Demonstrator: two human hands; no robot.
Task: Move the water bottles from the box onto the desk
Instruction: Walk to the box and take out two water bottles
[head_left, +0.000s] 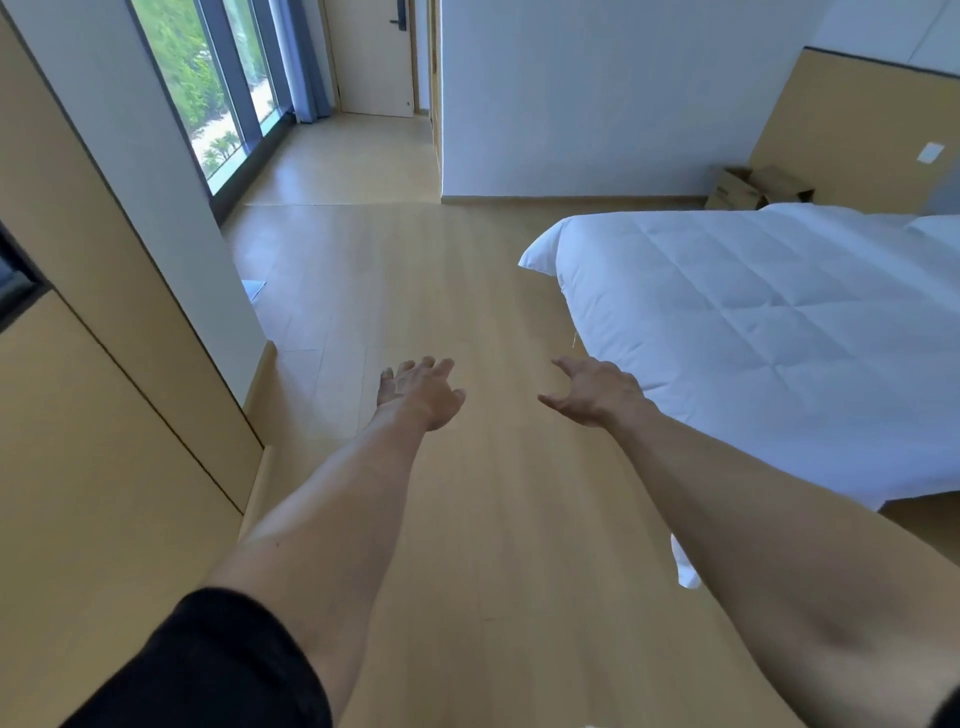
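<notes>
One cardboard box (758, 188) sits on the floor at the far side of the room, in the corner between the white wall and the wooden headboard panel (862, 140), just behind the far edge of the bed (753, 332). Its flaps stand open, but whatever it holds cannot be made out from here, and no water bottles or desk show in the view. Both arms reach forward over the wood floor (415, 291), well short of the box. The left hand (418, 392) is spread, fingers straight and apart, holding nothing. The right hand (597, 389) is likewise unclenched, fingers loosely extended and slightly bent, also holding nothing; it hangs just beside the near corner of the bed without touching it. A black sleeve (208, 665) covers the left upper arm at the bottom of the view. The bed carries a white quilted duvet that drapes over its edge toward the floor. Tan wooden cabinet panels (104, 415) run along the left side, with a tall window (218, 88) beyond them showing green foliage outside. A pale door (371, 57) with a dark handle stands shut at the far end of a short passage.
</notes>
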